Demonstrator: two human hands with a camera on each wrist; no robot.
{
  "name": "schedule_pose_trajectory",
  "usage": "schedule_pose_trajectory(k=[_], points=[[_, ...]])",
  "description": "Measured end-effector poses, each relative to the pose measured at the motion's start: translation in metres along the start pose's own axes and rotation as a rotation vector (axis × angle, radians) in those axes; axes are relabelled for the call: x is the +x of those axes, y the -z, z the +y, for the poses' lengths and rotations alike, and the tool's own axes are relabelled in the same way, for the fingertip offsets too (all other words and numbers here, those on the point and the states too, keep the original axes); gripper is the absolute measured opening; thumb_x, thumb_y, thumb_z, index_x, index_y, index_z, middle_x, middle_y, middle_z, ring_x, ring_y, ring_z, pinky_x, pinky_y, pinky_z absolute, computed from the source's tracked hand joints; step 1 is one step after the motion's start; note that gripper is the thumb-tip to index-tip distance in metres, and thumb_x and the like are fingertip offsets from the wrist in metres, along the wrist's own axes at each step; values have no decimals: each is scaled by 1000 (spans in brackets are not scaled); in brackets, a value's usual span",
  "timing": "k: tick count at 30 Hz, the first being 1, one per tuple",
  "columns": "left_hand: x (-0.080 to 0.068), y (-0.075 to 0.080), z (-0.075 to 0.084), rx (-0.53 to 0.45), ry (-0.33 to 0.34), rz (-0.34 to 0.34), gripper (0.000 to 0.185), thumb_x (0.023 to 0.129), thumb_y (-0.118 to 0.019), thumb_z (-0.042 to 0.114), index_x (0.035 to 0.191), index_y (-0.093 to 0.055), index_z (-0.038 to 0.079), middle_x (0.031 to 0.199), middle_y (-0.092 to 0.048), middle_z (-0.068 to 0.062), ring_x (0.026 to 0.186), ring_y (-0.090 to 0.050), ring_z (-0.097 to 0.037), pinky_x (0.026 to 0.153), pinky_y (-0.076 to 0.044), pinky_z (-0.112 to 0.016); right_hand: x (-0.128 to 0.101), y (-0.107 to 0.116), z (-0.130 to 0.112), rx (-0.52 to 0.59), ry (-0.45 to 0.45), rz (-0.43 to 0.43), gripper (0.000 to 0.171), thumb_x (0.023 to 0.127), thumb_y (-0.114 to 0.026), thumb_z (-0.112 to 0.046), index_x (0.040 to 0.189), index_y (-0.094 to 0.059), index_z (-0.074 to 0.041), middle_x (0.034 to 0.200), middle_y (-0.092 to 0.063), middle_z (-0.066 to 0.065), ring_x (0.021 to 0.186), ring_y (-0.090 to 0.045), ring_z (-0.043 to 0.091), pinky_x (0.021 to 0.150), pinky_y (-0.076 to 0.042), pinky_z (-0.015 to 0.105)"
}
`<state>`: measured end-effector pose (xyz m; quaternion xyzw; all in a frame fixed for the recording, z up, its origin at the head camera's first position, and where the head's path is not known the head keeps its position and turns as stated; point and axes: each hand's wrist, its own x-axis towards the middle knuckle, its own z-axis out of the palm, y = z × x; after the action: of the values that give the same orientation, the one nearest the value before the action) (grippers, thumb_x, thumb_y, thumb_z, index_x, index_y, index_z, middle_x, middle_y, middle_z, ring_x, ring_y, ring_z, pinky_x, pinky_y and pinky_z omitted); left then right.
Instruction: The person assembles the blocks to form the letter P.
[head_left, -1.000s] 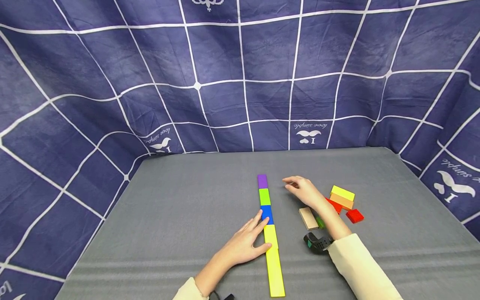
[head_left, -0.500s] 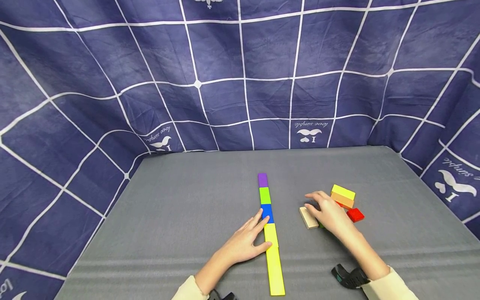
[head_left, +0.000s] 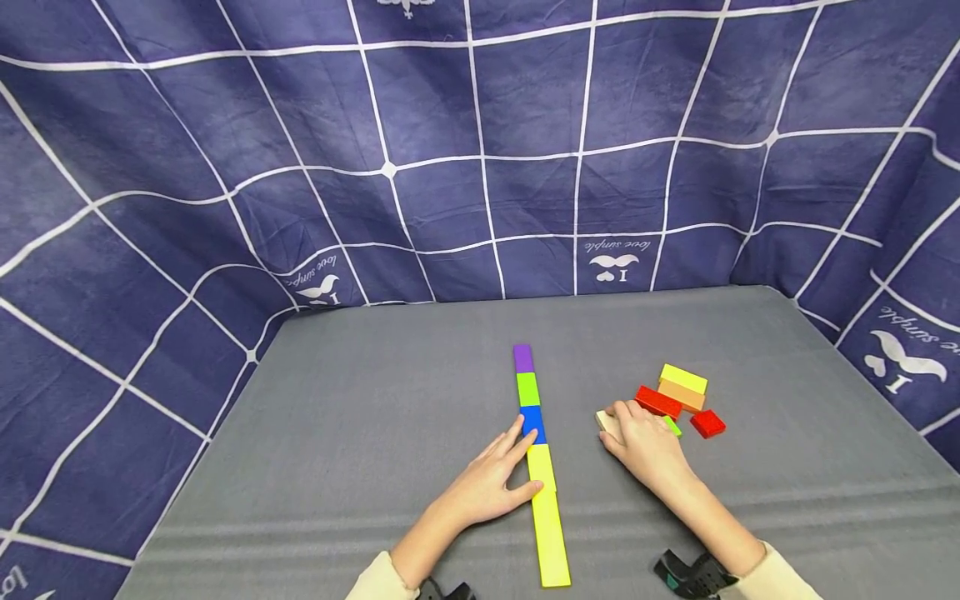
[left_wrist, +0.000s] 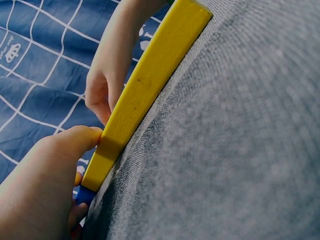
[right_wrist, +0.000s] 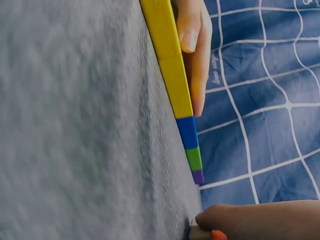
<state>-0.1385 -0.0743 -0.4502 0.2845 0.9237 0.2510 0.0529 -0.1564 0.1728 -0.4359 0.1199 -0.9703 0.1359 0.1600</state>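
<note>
A straight row of toy blocks lies on the grey cloth: purple (head_left: 522, 358), light green (head_left: 528, 389), blue (head_left: 532, 427), a shorter yellow (head_left: 542, 467) and a long yellow block (head_left: 551, 542) nearest me. My left hand (head_left: 483, 487) rests along the row's left side, fingers straight, fingertips on the blue block and thumb against the yellow ones. To the right of the row, my right hand (head_left: 647, 446) holds a beige wooden block (head_left: 607, 425) between thumb and fingers; the hand covers most of it. In the right wrist view, the thumb touches the beige block (right_wrist: 199, 233).
Beyond my right hand lie a red block (head_left: 658, 402), a partly hidden green block (head_left: 671, 426), a small red block (head_left: 708, 423), and a yellow block (head_left: 684, 379) beside an orange one (head_left: 681, 395). A blue checked curtain (head_left: 435, 200) hangs behind the grey cloth surface (head_left: 375, 400).
My right hand has moved from near the row rightward and toward me, down onto the beige block. Its fingers have closed on that block. My left hand has stayed at the row.
</note>
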Motion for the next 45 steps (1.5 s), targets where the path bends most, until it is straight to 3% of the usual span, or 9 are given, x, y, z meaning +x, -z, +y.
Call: schedule_pose_trajectory(k=[6,16,22,32,45], points=[[-1,0,0,-1,6,-7,66,87,-44,53,143,-28,21,153,-15,-2,134,-31,-30,105,-33,-46,-3,0,-7,19,59,34,28,73,-71,-10,99,-63,-6,94,-62,9,86,-59,27,72,-46,45],[1,1,-1,0,4,0,66,87,-44,53,142,-28,21,153,-16,-2,134,-31,-29,105,-33,-46,18,-16,-10,138,-41,139,15,73,-71,-10,87,-66,-10,94,-63,5,86,-57,24,63,-47,41],[1,0,-2,12,5,-3,66,87,-44,53,143,-28,21,152,-16,-3,134,-32,-30,105,-34,-46,39,-27,-10,163,-19,180,13,75,-69,-7,89,-70,-8,88,-60,6,82,-55,23,61,-50,38],[2,0,-1,17,6,-12,66,87,-43,54,143,-27,22,153,-15,-1,135,-31,-27,106,-32,-45,72,-37,-8,199,14,60,27,80,-63,-3,107,-65,-3,114,-61,15,109,-54,33,89,-46,47],[0,1,-1,5,14,-31,67,87,-42,55,143,-25,23,153,-14,0,135,-30,-26,106,-31,-46,97,-59,-2,318,85,12,35,82,-55,-3,117,-60,-4,126,-54,15,120,-45,35,100,-37,50]])
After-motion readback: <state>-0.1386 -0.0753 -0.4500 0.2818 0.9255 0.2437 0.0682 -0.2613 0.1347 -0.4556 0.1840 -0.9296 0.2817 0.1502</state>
